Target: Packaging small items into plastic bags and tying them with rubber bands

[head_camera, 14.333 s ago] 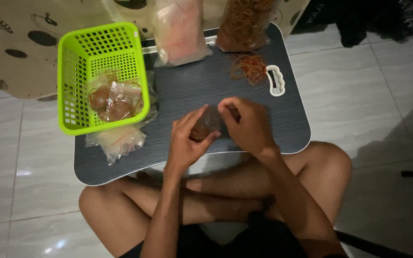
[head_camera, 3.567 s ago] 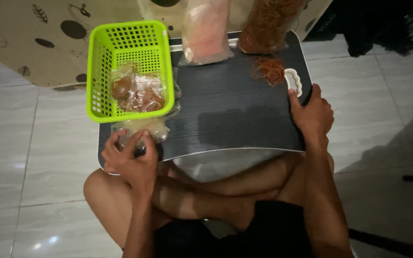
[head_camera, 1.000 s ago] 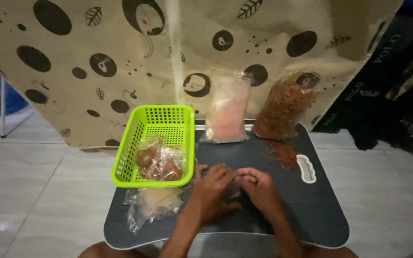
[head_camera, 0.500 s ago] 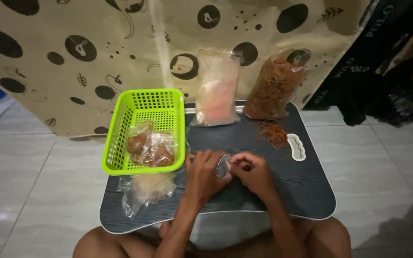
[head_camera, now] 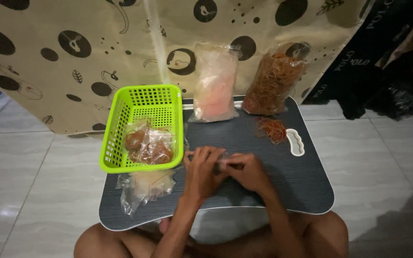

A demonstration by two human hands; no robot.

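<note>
Dark grey wood-grain lap bench (head_camera: 283, 191) sits across the crossed legs of a person seated on a pale tiled floor (head_camera: 34, 191), seen from above. Both hands meet at bench centre: left hand (head_camera: 202, 171) & right hand (head_camera: 248, 171) curl their fingers in, pinching a small clear plastic packet (head_camera: 223, 163) between them, just above the bench top; contents too small to tell. Left of the hands, a lime-green plastic basket (head_camera: 142, 102) holds clear packets w/ brown contents (head_camera: 149, 145). A clear bag w/ pale contents (head_camera: 145, 187) lies on the bench just below the basket, partly under its rim. At the bench's far edge stand 2 upright clear bags: one w/ pinkish contents (head_camera: 214, 82), one full of orange-brown rubber bands (head_camera: 274, 79). A loose heap of rubber bands (head_camera: 272, 128) lies near the bench's white handle slot (head_camera: 295, 142). Beige cloth w/ dark dots (head_camera: 72, 48) hangs behind.
</note>
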